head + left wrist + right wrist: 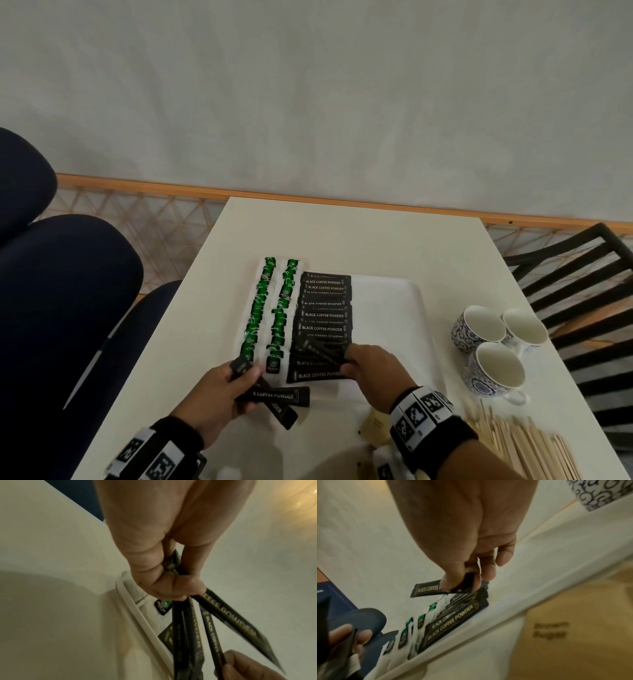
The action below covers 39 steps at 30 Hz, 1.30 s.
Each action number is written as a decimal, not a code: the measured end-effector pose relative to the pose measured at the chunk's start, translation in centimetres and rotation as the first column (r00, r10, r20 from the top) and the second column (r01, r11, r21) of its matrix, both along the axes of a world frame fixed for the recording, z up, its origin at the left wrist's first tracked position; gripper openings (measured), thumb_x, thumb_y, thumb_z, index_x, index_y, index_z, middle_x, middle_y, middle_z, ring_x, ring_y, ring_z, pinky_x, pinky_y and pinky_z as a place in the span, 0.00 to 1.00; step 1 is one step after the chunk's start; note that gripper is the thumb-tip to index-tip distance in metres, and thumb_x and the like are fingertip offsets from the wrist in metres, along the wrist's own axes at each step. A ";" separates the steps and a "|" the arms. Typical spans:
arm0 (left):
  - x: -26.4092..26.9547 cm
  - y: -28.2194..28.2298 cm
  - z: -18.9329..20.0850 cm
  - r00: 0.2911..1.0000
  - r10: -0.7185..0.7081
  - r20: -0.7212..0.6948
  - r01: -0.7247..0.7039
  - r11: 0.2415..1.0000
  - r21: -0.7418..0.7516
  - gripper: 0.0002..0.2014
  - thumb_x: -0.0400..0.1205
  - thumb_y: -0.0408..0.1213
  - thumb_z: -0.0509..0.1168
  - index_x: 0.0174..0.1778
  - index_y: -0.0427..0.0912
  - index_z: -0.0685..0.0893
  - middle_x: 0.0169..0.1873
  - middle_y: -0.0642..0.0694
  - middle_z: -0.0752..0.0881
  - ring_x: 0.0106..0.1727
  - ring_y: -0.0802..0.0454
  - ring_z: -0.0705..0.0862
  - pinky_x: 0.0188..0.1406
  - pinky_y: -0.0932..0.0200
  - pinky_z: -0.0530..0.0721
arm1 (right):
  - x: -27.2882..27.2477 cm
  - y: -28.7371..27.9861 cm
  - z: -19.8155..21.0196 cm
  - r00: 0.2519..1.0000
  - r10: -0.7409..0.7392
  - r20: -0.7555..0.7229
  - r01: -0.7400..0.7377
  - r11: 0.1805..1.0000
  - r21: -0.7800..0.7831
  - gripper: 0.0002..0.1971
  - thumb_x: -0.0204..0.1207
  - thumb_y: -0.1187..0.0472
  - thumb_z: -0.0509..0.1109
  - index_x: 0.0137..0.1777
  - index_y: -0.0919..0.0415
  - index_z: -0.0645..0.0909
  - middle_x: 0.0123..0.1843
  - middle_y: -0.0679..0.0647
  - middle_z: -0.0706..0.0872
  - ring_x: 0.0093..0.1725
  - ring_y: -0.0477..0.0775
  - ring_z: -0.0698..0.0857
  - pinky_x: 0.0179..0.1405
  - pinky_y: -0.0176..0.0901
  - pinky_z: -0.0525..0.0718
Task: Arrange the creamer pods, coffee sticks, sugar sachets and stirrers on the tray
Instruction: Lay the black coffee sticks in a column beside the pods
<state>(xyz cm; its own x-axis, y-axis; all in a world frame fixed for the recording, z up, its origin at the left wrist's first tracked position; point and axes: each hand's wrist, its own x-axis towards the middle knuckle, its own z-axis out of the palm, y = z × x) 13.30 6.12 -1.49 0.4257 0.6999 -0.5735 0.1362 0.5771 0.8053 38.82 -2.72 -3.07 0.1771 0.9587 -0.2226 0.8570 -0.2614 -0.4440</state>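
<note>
At the far left of the head view, dark navy padded chairs [61,274] are seen beside the white rectangular table [342,233]. On the table a white rectangular tray [387,294] is laid. Along its left part two columns of green-and-white sachets [270,308] are set, and just to their right a column of black coffee sticks printed "BLACK COFFEE POWDER" [323,315] is stacked, overlapping one another.

The left hand [219,394] is held at the near left corner of the tray, its fingers and thumb curled round a small fanned bunch of black coffee sticks [274,397]; in the left wrist view the sticks [223,615] are seen pinched at one end and spread out below the fingers [171,588].

The right hand [373,370] is held over the near end of the black column, thumb and fingers pinched on a single black coffee stick [428,590], which is lifted just above the stacked ones.

Near the right wrist a tan paper sachet marked "Brown Sugar" [565,628] lies on the table. Further right, three white cups with blue patterns [493,346] stand close together, and at the near right corner a pile of pale wooden stirrers [527,448] is spread. A black slatted chair [582,291] is seen beyond the table's right edge.
</note>
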 end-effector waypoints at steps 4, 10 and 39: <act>-0.3 0.2 -0.5 1.000 -0.022 -0.014 0.021 0.999 -0.048 0.07 0.84 0.26 0.61 0.55 0.28 0.81 0.41 0.36 0.84 0.36 0.48 0.82 0.26 0.60 0.82 | -0.3 -0.3 -0.8 0.995 0.069 0.072 -0.067 0.997 -0.024 0.08 0.80 0.51 0.64 0.53 0.51 0.82 0.51 0.49 0.86 0.50 0.54 0.83 0.53 0.48 0.81; -0.8 0.2 -0.6 0.998 -0.050 -0.032 0.049 0.997 -0.057 0.06 0.83 0.25 0.61 0.53 0.27 0.81 0.37 0.36 0.83 0.33 0.48 0.82 0.25 0.60 0.82 | -0.6 -0.3 -1.2 0.989 0.101 0.106 -0.095 0.994 -0.061 0.08 0.80 0.52 0.65 0.52 0.53 0.82 0.49 0.50 0.83 0.50 0.54 0.83 0.51 0.45 0.82; 1.0 -0.4 0.0 0.999 -0.030 -0.029 0.033 0.993 0.113 0.04 0.80 0.22 0.65 0.48 0.28 0.82 0.40 0.35 0.88 0.41 0.44 0.88 0.38 0.54 0.86 | -4.4 0.0 3.5 0.808 0.054 -0.586 -0.158 0.979 -0.128 0.07 0.77 0.54 0.72 0.52 0.55 0.82 0.40 0.48 0.90 0.36 0.42 0.87 0.39 0.34 0.84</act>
<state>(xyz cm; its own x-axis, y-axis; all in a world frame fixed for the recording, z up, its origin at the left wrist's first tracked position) 14.25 5.71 -1.50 0.4336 0.7475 -0.5033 0.1759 0.4776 0.8608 34.42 -2.70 0.47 -0.1345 0.9046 -0.4044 0.4825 -0.2966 -0.8241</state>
